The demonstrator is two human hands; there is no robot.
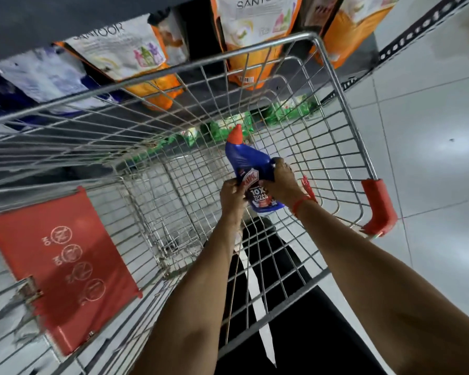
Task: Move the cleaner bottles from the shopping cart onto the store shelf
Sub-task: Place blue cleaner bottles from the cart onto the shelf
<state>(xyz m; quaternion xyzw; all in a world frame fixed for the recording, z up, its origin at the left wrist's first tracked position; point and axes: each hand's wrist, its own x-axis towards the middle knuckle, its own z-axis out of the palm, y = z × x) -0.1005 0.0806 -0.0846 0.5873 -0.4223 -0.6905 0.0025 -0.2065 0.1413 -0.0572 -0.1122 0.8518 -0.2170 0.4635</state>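
Note:
A blue cleaner bottle [248, 161] with a red pointed cap is held inside the wire shopping cart [333, 85], cap pointing away from me. My left hand [232, 194] grips its lower left side and my right hand [282, 180] wraps its right side; a red thread circles the right wrist. No other bottle shows in the cart's basket. The store shelf [16, 25] rises beyond the cart's far rim, its dark board at the upper left.
Orange and white pouches [252, 31] and blue-white packs [41, 77] hang or stand on the shelf. Green packs [287, 109] sit low behind the cart. A red child-seat flap [65, 263] is at the cart's left. Grey floor tiles [431, 144] lie to the right.

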